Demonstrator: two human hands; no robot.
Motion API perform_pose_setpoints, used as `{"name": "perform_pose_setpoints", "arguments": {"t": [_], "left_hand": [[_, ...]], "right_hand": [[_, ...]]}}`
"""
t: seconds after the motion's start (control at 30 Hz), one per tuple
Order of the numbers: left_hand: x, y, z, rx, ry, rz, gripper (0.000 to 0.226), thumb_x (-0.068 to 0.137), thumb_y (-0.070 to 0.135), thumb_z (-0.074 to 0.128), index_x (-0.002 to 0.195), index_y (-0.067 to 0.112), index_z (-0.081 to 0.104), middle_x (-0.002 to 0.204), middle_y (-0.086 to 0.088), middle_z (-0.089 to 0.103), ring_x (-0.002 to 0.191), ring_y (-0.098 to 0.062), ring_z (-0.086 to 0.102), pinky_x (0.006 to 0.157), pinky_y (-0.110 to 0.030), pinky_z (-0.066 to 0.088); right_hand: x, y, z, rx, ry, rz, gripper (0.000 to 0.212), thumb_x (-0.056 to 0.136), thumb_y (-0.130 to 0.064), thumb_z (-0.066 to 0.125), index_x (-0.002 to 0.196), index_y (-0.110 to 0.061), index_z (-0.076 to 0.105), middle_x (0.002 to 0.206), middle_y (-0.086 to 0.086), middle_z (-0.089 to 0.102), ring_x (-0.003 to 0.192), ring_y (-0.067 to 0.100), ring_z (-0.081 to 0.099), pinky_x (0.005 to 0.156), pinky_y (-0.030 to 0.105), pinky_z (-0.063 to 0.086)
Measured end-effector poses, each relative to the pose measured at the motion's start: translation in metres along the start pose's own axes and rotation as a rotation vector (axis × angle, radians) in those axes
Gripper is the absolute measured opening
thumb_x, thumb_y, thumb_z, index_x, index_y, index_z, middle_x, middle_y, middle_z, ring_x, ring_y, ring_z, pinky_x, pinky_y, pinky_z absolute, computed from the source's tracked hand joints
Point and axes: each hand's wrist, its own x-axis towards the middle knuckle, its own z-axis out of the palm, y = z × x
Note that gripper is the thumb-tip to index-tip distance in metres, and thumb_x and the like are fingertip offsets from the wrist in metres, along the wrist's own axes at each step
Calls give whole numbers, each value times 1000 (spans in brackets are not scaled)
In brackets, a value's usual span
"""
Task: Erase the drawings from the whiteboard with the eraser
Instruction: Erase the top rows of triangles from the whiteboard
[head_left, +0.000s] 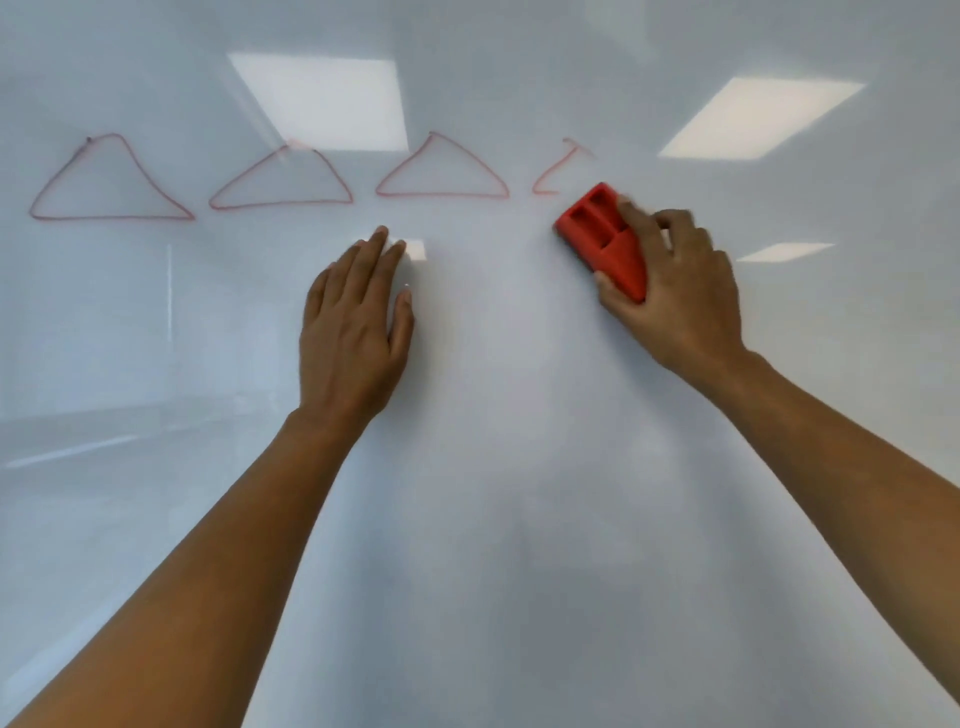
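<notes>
Right now, whiteboard (493, 467): it is filling the whole frame, glossy, catching bright reflections of ceiling panels (322, 101) along the top.
Right hand (680, 296): it is sitting right of centre, wrapping around the red eraser (605, 239), thumb along the lower edge, fingers curling over the right side, forefinger lying on top.
Grip on eraser: it is looking firm, the hand closing fully on the block; fingertips are blurring a little.
Eraser position: it is pressing against the board, tilted with its upper end pointing up and left, just below the partial triangle (558, 169).
Left hand (356, 332): it is lying flat on the board at centre, fingers stretched out together and pointing up, holding nothing.
Drawings: three full red triangles are running across the upper left and middle — left triangle (85, 215), middle triangle (275, 205), third triangle (441, 195).
Partial triangle: only its left stroke and a bit of the peak are showing, upper right of centre.
Forearms: both are reaching up from the bottom corners, bare.
</notes>
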Motion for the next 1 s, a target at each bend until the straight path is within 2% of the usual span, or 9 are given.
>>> {"name": "perform_pose_setpoints", "arguments": {"t": [0.13, 0.23, 0.37, 0.5, 0.6, 0.7, 0.77, 0.93, 1.0], "left_hand": [[-3, -33, -12, 53, 54, -61, 46, 101, 23, 37, 145, 9, 40, 154, -8, 34, 143, -25, 28, 116, -36, 20], [-4, -44, -11, 65, 57, -91, 48, 100, 23, 36, 147, 10, 37, 156, -6, 31, 145, -24, 25, 116, -35, 18], [-9, -41, 1, 34, 34, -124, 50, 100, 23, 36, 149, 10, 33, 157, -7, 28, 146, -23, 23, 118, -34, 12], [-16, -40, 9, 32, 54, -127, 50, 100, 21, 36, 149, 9, 32, 158, -6, 26, 147, -22, 21, 121, -37, 11], [-16, -43, 9, 21, 69, -122, 50, 100, 20, 38, 149, 10, 33, 157, -6, 27, 147, -21, 21, 122, -36, 12], [-16, -42, 9, 15, 78, -117, 49, 100, 18, 40, 148, 9, 34, 157, -6, 28, 147, -22, 22, 121, -36, 12], [-16, -41, 10, 9, 84, -117, 49, 100, 17, 40, 148, 9, 34, 157, -7, 29, 146, -22, 23, 121, -35, 12], [-16, -43, 13, 20, 92, -112, 49, 101, 19, 39, 149, 9, 33, 157, -7, 29, 146, -22, 23, 121, -35, 11], [-16, -43, 13, 17, 95, -114, 50, 100, 20, 38, 149, 9, 34, 157, -6, 29, 146, -22, 23, 121, -35, 11]], "right_hand": [[36, 5, -1, 85, 73, 324, 68, 89, -42, 54, 148, -21, 28, 136, 14, 39, 118, 35, 43, 96, 47, 36], [69, -12, 2, 108, 77, 375, 68, 91, -44, 52, 148, -17, 26, 140, 13, 35, 122, 34, 42, 96, 45, 36], [85, -51, 11, 109, 57, 282, 70, 92, -45, 52, 149, -16, 24, 142, 13, 34, 121, 33, 42, 95, 43, 38], [51, -86, 22, 71, 12, 21, 70, 90, -44, 52, 149, -18, 26, 136, 14, 40, 112, 33, 45, 87, 43, 39], [17, -84, 24, 91, -8, -117, 68, 90, -45, 55, 148, -21, 30, 130, 13, 45, 105, 32, 47, 83, 42, 39], [9, -64, 19, 56, -8, -132, 69, 88, -46, 57, 148, -25, 31, 129, 13, 46, 104, 33, 48, 82, 42, 40], [21, -50, 15, 49, 8, -56, 69, 88, -47, 56, 149, -28, 29, 131, 13, 44, 107, 35, 46, 85, 44, 39], [63, -47, 15, 118, 80, 344, 68, 91, -47, 50, 150, -27, 22, 139, 11, 35, 120, 32, 39, 96, 44, 34], [66, -63, 19, 111, 87, 383, 68, 93, -47, 48, 151, -25, 20, 140, 11, 34, 121, 32, 39, 95, 43, 35]]}}
